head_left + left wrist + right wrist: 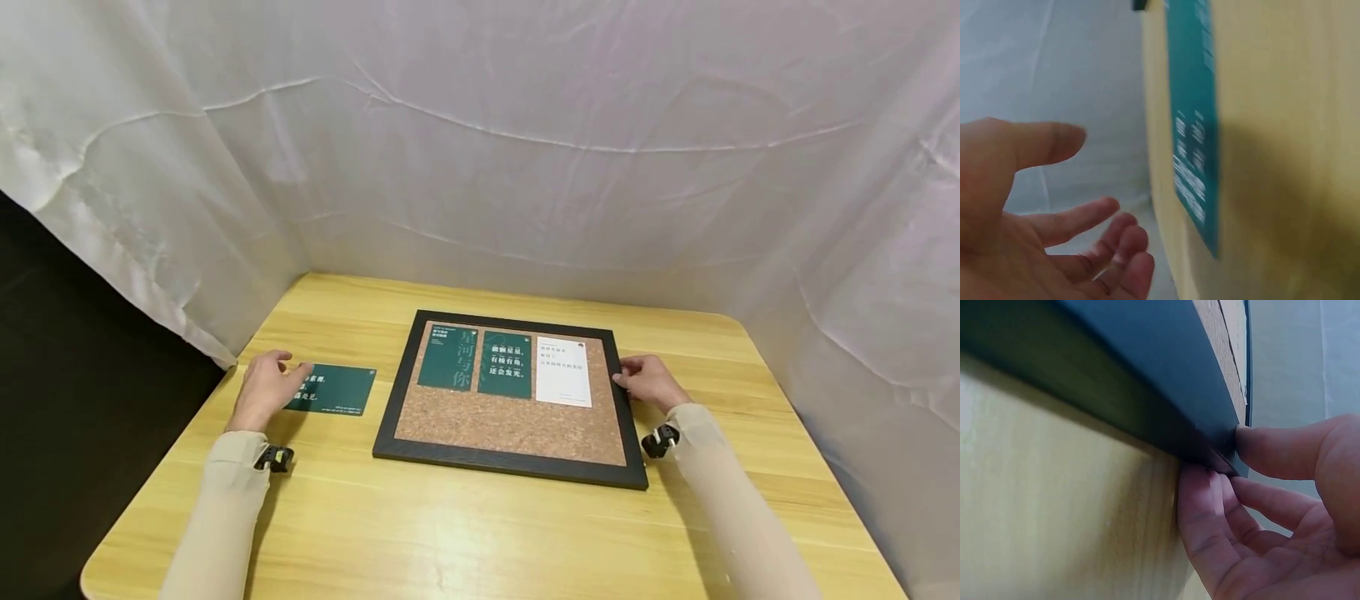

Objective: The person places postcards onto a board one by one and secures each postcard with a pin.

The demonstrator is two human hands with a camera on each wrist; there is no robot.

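A black-framed cork board lies on the table, slightly tilted in the head view. Two green cards and a white card with printed characters stand in a row on its cork. At the board's right edge my right hand pinches the black frame, thumb on top and fingers at the side and underneath. Another green card lies on the table left of the board. Over that card's left end hovers my left hand, fingers loosely bent and holding nothing; in the left wrist view a gap separates them from the card.
The wooden table has rounded corners. A pale curtain hangs behind and at both sides of it. A dark area borders the table at the left. Each wrist wears a small black camera.
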